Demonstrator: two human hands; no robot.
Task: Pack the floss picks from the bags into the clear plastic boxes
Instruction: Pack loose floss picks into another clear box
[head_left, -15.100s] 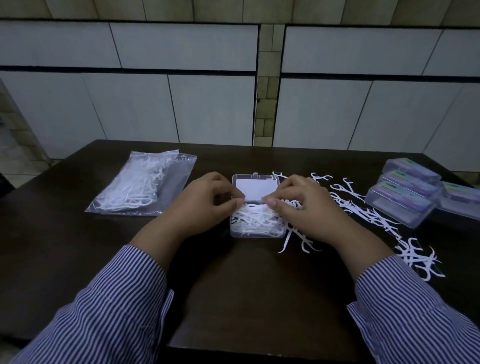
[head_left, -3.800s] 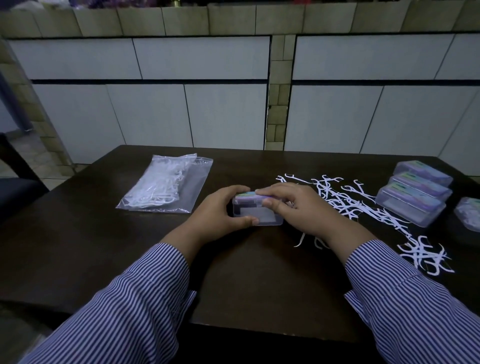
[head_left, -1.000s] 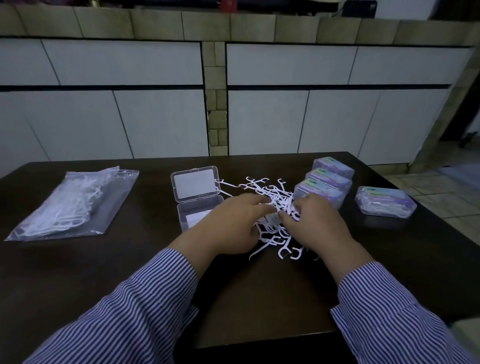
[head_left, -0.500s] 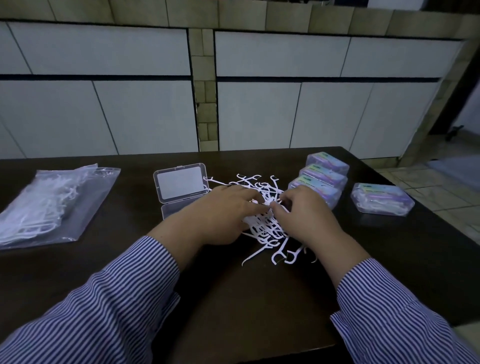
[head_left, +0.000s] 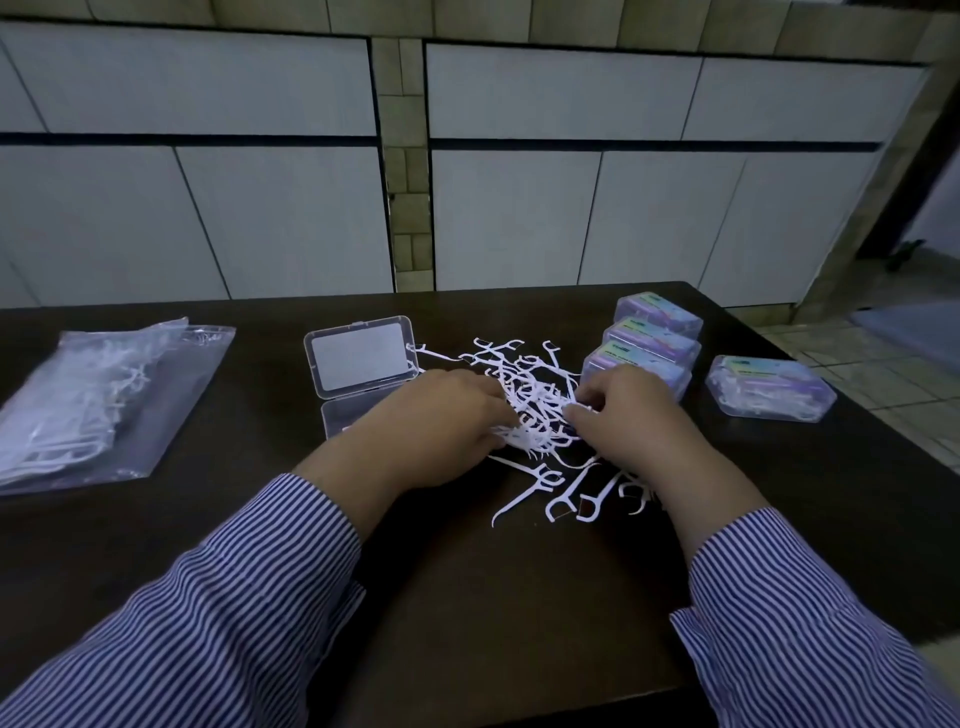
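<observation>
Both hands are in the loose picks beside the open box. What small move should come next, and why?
Probably pinch a bunch together and lift it left into the open box: both hands, left hand and right hand, are gathering the loose floss picks, and its lid stands open.

Dark table (head_left: 467, 597) — bag (head_left: 98, 405), open box (head_left: 358, 374), loose floss picks (head_left: 530, 405), closed boxes (head_left: 649, 338).

No legible text: coloured labels on the closed boxes (head_left: 655, 340) too blurred to read.
</observation>
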